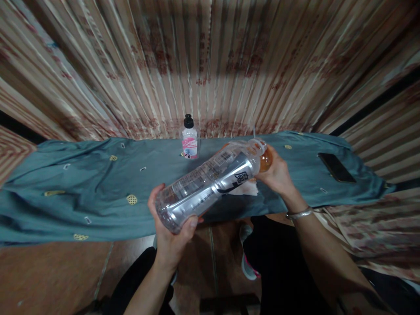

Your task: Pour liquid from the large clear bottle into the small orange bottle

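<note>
Both hands are on the big clear bottle [210, 181], which lies tilted over the near edge of the teal cloth [98, 188], base toward the person and neck pointing away and to the right. The left hand [170, 232] cups the base, fingers curled up around the far side and thumb pressed on the near side. The right hand [278, 175] wraps closed around the neck end, where an orange cap [265, 159] shows between the fingers; a silver bangle [298, 214] sits on that wrist.

Under the bottle's neck end, a scrap of white paper [247, 188] lies on the cloth. Behind the bottle, at the cloth's far edge, stands a small bottle with a pink label [190, 142] and a black top, upright and well apart from the hands. Far to the right of the big bottle, a dark phone [336, 167] lies flat on the cloth. A striped, patterned curtain [210, 65] hangs behind everything. Below the bottle, the person's dark-clad legs and a shoe [247, 262] show over a brown floor [59, 275].
</note>
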Available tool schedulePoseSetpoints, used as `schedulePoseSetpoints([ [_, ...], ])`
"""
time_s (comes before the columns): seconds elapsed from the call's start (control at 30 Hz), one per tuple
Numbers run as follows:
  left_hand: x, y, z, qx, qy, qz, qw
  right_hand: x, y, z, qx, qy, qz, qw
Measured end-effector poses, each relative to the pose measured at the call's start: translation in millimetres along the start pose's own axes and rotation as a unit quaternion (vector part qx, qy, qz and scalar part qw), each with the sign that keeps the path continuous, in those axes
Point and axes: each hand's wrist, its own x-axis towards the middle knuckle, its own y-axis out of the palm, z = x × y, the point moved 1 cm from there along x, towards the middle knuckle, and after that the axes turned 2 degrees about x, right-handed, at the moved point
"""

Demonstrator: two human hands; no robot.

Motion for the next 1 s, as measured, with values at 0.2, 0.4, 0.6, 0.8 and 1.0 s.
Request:
schedulePoseSetpoints([
  [0.2, -0.5, 3.0, -1.8, -0.009, -0.003, -0.002, 1.000, 0.4, -0.2, 0.5, 0.003, 0.007, -0.003, 1.000],
  [0.4, 0.1, 1.2, 1.2, -0.011, 0.015, 0.002, 1.000, 0.0, -0.3, 3.5, 0.006, 0.006, -0.002, 1.000],
  [0.6, -0.3, -3.3, 6.0, -0.002, 0.016, 0.013, 1.000, 0.3, 0.2, 2.4, -0.002, 0.001, -0.005, 1.000],
  [0.8, -0.4, 0.8, 2.8, -0.010, 0.023, 0.015, 1.000, 0.4, 0.1, 1.3, -0.001, 0.000, -0.010, 1.000],
  [1.0, 0.2, 1.5, 1.5, -0.015, 0.021, 0.013, 1.000, 0.0, -0.1, 0.0, 0.003, 0.001, 0.002, 1.000],
])
